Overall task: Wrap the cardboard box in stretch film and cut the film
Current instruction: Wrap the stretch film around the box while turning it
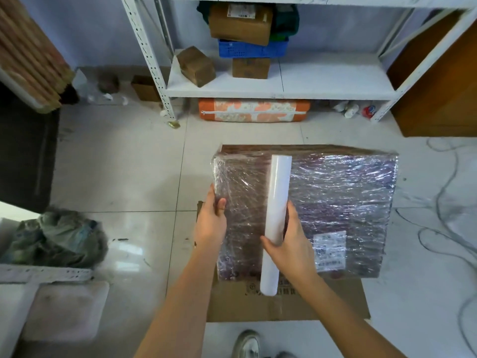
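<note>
Storeroom, white metal shelving (278, 86) with cartons (240, 24), tiled floor (124, 164)

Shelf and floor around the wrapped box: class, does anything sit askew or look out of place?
Yes. One small cardboard box on the shelf sits tilted and turned, unlike its squared neighbours. Loose cables straggle across the floor tiles.

1. Cardboard box (335, 210): large, brown, lying flat on a flattened cardboard sheet on the floor. Top face and left edge covered in wrinkled, glossy clear film; white label visible under the film near the front right.
2. Stretch film roll (275, 220): white cylinder, lying lengthwise across box top, near end overhanging the front edge.
</note>
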